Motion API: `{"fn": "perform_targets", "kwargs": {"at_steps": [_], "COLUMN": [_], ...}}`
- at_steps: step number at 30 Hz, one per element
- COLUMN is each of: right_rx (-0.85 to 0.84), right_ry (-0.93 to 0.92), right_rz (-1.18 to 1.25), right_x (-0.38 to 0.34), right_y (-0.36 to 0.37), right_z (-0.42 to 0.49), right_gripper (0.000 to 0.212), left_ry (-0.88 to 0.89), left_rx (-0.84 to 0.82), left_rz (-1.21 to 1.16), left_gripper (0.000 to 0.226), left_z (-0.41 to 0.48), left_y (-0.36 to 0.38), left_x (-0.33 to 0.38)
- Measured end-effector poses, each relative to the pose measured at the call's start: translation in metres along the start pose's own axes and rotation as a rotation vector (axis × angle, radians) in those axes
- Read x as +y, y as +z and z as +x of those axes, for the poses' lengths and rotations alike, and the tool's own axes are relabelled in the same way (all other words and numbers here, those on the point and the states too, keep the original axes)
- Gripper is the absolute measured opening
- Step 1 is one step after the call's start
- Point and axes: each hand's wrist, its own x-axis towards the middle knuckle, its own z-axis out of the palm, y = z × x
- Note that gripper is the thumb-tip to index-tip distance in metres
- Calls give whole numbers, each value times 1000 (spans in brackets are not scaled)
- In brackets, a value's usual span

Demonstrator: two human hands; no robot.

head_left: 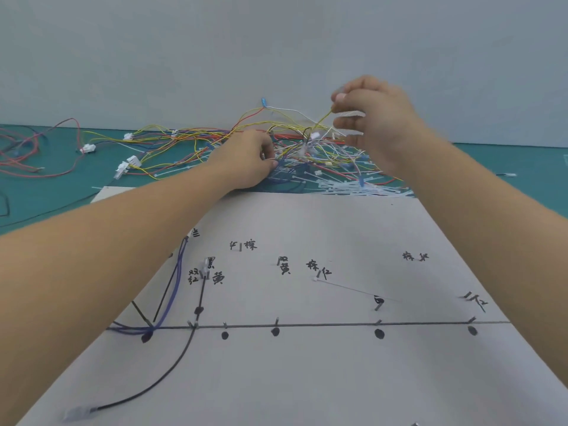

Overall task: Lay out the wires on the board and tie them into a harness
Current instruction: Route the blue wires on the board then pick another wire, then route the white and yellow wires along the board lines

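Wire (324, 117) (thin, yellow, curved) pinched in right hand (375, 124); left hand (246, 162) grips tangled coloured wires (184, 139) beyond grey board (307, 379).

Teal mat (46, 195) spread flat; plain pale grey wall (184, 41) directly behind it.

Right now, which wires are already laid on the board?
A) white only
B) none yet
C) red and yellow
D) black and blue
D: a black wire and blue wires lie on the left part of the board. The red and yellow ones are in the wire pile beyond it, where the left hand grips into the pile and the right hand pinches a yellow wire.
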Motion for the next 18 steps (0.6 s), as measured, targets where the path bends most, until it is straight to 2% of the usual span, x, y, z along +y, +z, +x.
{"fn": "perform_targets", "kwargs": {"at_steps": [7,13,16,18], "right_rx": [-21,12,22,15], "right_ry": [114,181,199,206], "right_rz": [376,662,759,790], "right_x": [-7,1,4,3], "right_y": [-18,-20,-19,-18], "right_z": [-2,-6,-7,-7], "right_gripper": [13,18,19,19], "left_ry": [-71,-73,-53,-12], "left_rx": [-15,-26,56,178], "left_rz": [43,16,33,112], "left_gripper": [22,8,33,40], "left_z": [-3,-9,-14,-20], "left_y": [-7,-13,-16,-17], "left_x": [-5,8,24,42]}}
